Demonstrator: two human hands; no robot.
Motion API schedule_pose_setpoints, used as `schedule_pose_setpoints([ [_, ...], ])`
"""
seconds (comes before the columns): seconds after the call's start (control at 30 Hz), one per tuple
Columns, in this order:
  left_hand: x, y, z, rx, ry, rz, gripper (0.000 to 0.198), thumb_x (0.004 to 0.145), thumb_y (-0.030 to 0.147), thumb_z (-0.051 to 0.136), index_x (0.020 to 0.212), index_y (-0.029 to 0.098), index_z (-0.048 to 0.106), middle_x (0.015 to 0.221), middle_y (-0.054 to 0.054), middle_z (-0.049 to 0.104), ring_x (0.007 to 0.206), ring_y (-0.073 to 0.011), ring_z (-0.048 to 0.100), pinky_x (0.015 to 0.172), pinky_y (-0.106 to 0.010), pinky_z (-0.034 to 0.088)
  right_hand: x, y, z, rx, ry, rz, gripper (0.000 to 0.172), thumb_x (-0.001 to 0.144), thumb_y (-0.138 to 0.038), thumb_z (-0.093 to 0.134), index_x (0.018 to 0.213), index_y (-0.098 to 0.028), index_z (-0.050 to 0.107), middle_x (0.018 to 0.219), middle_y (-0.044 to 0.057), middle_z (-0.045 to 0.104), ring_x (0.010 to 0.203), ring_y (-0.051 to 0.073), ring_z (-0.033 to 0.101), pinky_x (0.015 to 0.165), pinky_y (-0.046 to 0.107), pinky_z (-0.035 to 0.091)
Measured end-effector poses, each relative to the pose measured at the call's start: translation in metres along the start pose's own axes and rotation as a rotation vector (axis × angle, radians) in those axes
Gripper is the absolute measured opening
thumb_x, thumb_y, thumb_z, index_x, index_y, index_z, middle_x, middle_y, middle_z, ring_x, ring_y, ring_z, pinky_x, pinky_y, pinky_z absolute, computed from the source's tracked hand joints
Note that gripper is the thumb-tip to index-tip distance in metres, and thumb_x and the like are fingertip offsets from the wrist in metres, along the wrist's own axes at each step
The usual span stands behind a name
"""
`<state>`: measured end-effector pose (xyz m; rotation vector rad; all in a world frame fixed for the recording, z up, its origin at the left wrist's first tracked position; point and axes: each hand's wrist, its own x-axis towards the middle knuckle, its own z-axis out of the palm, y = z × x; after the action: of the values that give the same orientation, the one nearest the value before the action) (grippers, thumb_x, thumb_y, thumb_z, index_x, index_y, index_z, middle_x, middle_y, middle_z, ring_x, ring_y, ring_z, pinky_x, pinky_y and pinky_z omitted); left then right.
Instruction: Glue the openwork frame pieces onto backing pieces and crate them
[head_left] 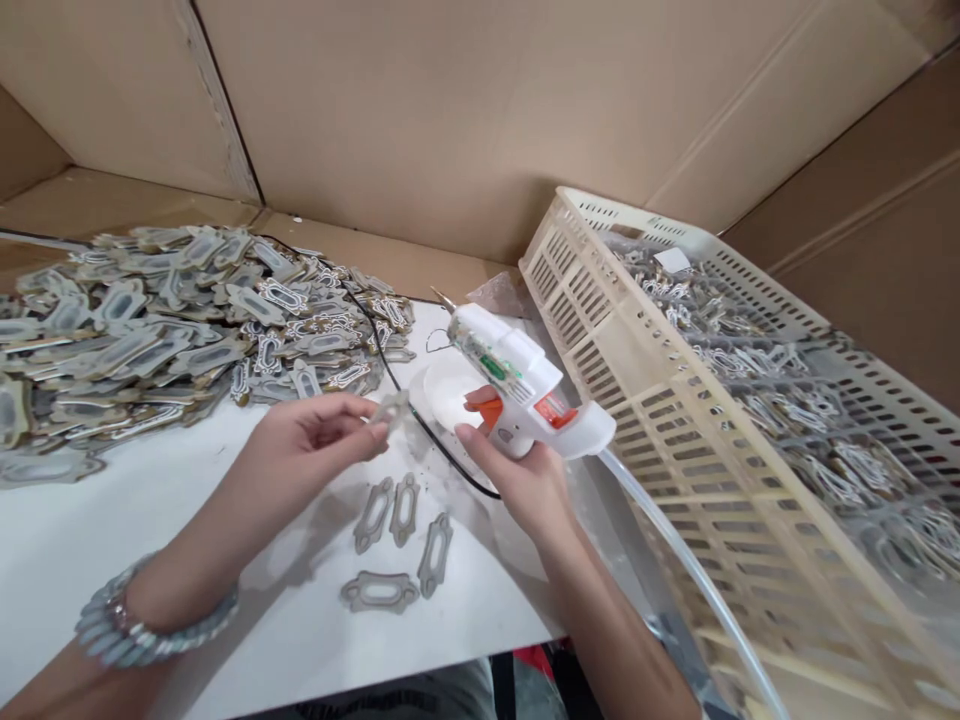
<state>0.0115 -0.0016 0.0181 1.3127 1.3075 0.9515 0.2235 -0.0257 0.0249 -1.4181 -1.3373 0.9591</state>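
Between the thumb and fingers of my left hand [319, 445] is a small grey frame-shaped piece [391, 408], partly hidden by the fingertips. My right hand [521, 470] grips a white hot glue gun [502, 350] with an orange trigger; its metal nozzle points up and left, away from the held piece. A clear glue stick [697, 580] trails from its back end. Below it is a white round dish [450, 385], partly covered by the gun. Several loose grey frame pieces [380, 591] lie flat on the white table [300, 640] below my hands.
A large heap of similar frame pieces [165, 330] covers the back left. On the right stands a cream plastic crate [600, 330] holding bagged pieces. A black cable [382, 350] crosses the table. Cardboard walls [420, 120] enclose the back. A small clear bag [499, 295] lies beside the crate.
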Motion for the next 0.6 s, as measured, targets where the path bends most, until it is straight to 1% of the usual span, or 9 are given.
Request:
schedule_pose_setpoints([
  [0.07,0.002,-0.001,-0.004,-0.062,0.158,-0.021,0.033,0.064,0.045,0.083,0.082,0.018,0.073,0.067,-0.002,0.072,0.061,-0.0174,0.066,0.058,-0.025,0.049,0.0,0.001,-0.003,-0.061,-0.055,-0.009,0.024,0.078,-0.042,0.07,0.095,-0.025,0.069,0.066,-0.003,0.059,0.055,0.015,0.052,0.051,0.028,0.046],
  [0.13,0.004,-0.002,-0.007,-0.082,0.232,-0.004,0.034,0.066,0.047,0.082,0.083,0.018,0.072,0.07,-0.002,0.073,0.066,-0.0172,0.067,0.065,-0.025,0.051,0.0,0.003,-0.004,-0.112,-0.114,-0.05,0.017,0.08,-0.04,0.069,0.086,-0.024,0.066,0.066,-0.002,0.059,0.057,0.015,0.053,0.051,0.027,0.045],
  [0.17,0.005,-0.002,-0.009,-0.086,0.245,0.009,0.035,0.067,0.048,0.081,0.084,0.019,0.072,0.072,-0.001,0.073,0.068,-0.0168,0.067,0.066,-0.025,0.051,-0.001,0.004,-0.004,-0.138,-0.14,-0.09,0.014,0.081,-0.037,0.068,0.081,-0.024,0.064,0.067,-0.002,0.059,0.058,0.015,0.054,0.051,0.026,0.044],
  [0.23,0.005,-0.004,-0.011,-0.096,0.266,0.029,0.035,0.068,0.049,0.082,0.084,0.018,0.072,0.074,-0.001,0.073,0.069,-0.0164,0.067,0.068,-0.026,0.052,-0.001,0.006,-0.002,-0.188,-0.185,-0.208,0.018,0.084,-0.03,0.066,0.07,-0.023,0.057,0.066,-0.002,0.057,0.057,0.013,0.053,0.051,0.026,0.042],
  [0.33,0.005,-0.004,-0.012,-0.108,0.272,0.053,0.035,0.069,0.049,0.082,0.085,0.019,0.073,0.073,0.0,0.072,0.068,-0.0158,0.067,0.068,-0.025,0.052,-0.001,0.01,0.002,-0.248,-0.225,-0.379,0.021,0.087,-0.02,0.064,0.068,-0.022,0.054,0.065,-0.003,0.055,0.056,0.011,0.051,0.054,0.024,0.041],
  [0.43,0.005,-0.003,-0.011,-0.122,0.277,0.066,0.034,0.068,0.049,0.083,0.084,0.02,0.074,0.073,0.001,0.073,0.067,-0.0147,0.067,0.066,-0.024,0.052,-0.001,0.013,0.004,-0.281,-0.225,-0.427,0.017,0.087,-0.015,0.063,0.072,-0.021,0.057,0.066,-0.004,0.054,0.056,0.01,0.051,0.055,0.023,0.041],
  [0.6,0.004,0.0,-0.009,-0.139,0.282,0.076,0.031,0.067,0.047,0.082,0.083,0.021,0.075,0.072,0.001,0.074,0.066,-0.0135,0.067,0.066,-0.022,0.052,0.0,0.015,0.006,-0.288,-0.177,-0.48,0.019,0.085,-0.01,0.064,0.072,-0.021,0.055,0.066,-0.005,0.052,0.055,0.009,0.048,0.053,0.021,0.037],
])
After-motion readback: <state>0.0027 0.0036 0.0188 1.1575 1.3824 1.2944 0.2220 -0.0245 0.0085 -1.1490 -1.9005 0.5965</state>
